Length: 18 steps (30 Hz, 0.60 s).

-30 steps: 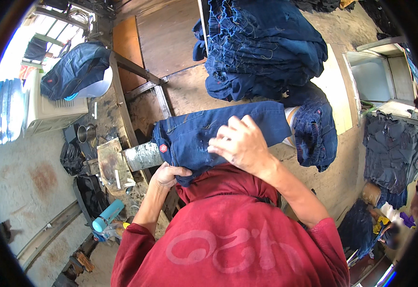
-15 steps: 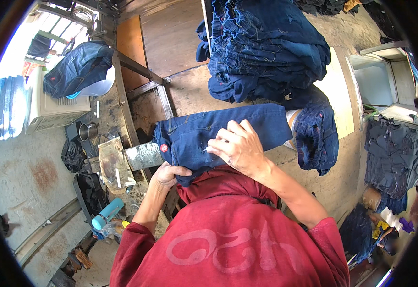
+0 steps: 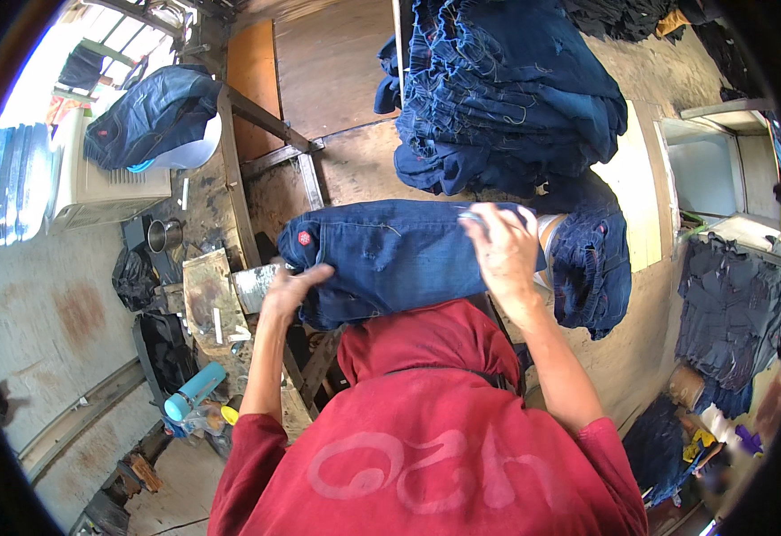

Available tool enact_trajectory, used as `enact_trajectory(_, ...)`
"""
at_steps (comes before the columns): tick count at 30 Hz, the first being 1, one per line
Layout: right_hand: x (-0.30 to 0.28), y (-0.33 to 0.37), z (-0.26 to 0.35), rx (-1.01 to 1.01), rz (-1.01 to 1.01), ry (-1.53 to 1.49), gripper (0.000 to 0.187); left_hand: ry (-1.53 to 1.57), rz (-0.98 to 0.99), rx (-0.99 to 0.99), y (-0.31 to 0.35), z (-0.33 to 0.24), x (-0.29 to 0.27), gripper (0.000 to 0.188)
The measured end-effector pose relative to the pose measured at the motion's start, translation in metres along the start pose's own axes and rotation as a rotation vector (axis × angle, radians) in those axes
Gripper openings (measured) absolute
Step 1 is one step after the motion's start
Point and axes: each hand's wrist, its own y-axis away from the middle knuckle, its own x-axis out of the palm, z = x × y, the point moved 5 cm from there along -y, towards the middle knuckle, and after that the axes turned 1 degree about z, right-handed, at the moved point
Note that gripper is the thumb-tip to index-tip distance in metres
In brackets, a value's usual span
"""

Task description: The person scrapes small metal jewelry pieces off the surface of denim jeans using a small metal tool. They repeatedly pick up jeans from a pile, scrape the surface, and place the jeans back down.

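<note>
At the left are a metal cup [image 3: 164, 235] and, nearer, a light-blue bottle [image 3: 196, 391]. Next, a scuffed pale cylinder [image 3: 252, 288] meets the left end of a dark-blue denim garment [image 3: 390, 259], which lies crosswise before the person. The left hand [image 3: 292, 290] has its thumb on that end; its other fingers are blurred, so I cannot tell its grip. The right hand [image 3: 508, 253] bends over the right end, grip likewise unclear. Beyond it sits more bunched denim [image 3: 594, 268]
</note>
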Motion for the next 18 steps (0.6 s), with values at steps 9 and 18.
enact_trajectory(9, 0.041, 0.097, -0.091, 0.112, -0.033, -0.02, 0.033, -0.605, -0.043, 1.182, 0.083, -0.045, 0.178, 0.019)
enact_trajectory(18, 0.022, 0.102, -0.124, 0.046, 0.004, 0.071, 0.021, -0.755, -0.01, 1.318, 0.046, -0.022, 0.212, 0.013)
